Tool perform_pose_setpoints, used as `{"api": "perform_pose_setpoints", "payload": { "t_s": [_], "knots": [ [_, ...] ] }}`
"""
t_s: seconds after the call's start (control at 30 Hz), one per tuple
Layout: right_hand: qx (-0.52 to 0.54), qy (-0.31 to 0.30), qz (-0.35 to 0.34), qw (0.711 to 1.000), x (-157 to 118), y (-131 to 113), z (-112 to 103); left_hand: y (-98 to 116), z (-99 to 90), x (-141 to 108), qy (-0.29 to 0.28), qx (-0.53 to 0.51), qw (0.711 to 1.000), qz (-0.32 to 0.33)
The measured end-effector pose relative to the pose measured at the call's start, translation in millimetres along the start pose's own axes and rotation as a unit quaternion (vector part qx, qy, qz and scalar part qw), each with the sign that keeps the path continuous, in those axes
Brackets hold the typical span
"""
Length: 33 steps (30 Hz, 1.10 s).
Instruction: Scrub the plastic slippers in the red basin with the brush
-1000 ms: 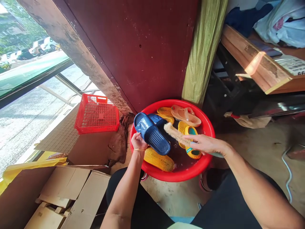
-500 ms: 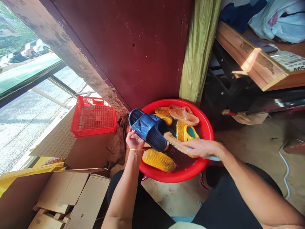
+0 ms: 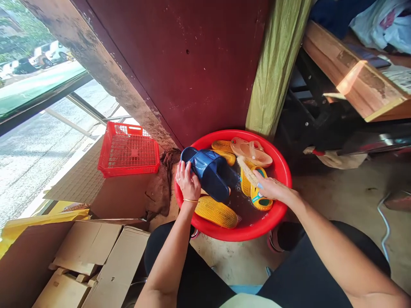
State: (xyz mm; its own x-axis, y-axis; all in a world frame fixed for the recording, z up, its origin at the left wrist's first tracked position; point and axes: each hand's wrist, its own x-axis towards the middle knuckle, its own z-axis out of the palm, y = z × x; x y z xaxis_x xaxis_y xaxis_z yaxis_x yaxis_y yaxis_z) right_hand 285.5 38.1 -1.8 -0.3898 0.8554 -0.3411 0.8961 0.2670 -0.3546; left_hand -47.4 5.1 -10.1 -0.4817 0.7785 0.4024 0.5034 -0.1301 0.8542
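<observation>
While the blue slipper [image 3: 215, 184] slants over the red basin [image 3: 241, 236], its long axis running from far left to near right, the left hand [image 3: 189, 185] is the nearer one. Its fingers grip the slipper's left edge, so most of the sole lies to their right. Well to the right, the right hand [image 3: 273, 188] has its fingers wrapped around a brush [image 3: 247, 172], apart from the slipper, above yellow sandals [image 3: 263, 202].
</observation>
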Motion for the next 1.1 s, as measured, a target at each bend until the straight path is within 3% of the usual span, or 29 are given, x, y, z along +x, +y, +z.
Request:
{"api": "perform_pose_setpoints", "payload": {
  "t_s": [0.1, 0.23, 0.3, 0.4, 0.5, 0.57, 0.77, 0.9, 1.1],
  "knots": [
    [0.037, 0.010, 0.018, 0.999, 3.8, -2.2, -10.8, -2.8, -3.7, -2.1, -0.016, 0.067, 0.998, 0.008],
    [0.224, 0.073, 0.030, 0.971, 6.4, -14.2, -33.4, -15.0, -8.4, 3.1, -0.071, 0.071, 0.990, -0.095],
    [0.343, 0.105, 0.038, 0.933, 8.1, -22.0, -40.2, -14.3, -10.7, 4.4, -0.074, 0.042, 0.993, -0.088],
    [0.493, 0.168, 0.037, 0.853, 12.5, -30.8, -44.5, -2.9, -11.4, 1.7, -0.045, -0.033, 0.998, -0.006],
    [0.593, 0.206, 0.029, 0.778, 15.2, -35.2, -46.0, 8.8, -5.4, -5.1, -0.112, -0.056, 0.992, 0.033],
    [0.632, 0.206, 0.024, 0.746, 14.4, -37.3, -46.4, 11.1, 1.8, -10.0, -0.158, -0.044, 0.986, 0.029],
    [0.674, 0.156, -0.002, 0.722, 9.9, -47.0, -44.2, 0.7, 22.8, -24.2, -0.194, -0.018, 0.981, 0.007],
    [0.712, 0.156, -0.001, 0.685, 15.1, -54.5, -41.9, -5.3, 29.5, -33.1, -0.212, 0.006, 0.977, 0.012],
    [0.742, 0.138, 0.047, 0.654, 26.6, -71.4, -29.4, -15.6, 33.0, -40.6, -0.211, 0.016, 0.977, -0.009]
  ]
}}
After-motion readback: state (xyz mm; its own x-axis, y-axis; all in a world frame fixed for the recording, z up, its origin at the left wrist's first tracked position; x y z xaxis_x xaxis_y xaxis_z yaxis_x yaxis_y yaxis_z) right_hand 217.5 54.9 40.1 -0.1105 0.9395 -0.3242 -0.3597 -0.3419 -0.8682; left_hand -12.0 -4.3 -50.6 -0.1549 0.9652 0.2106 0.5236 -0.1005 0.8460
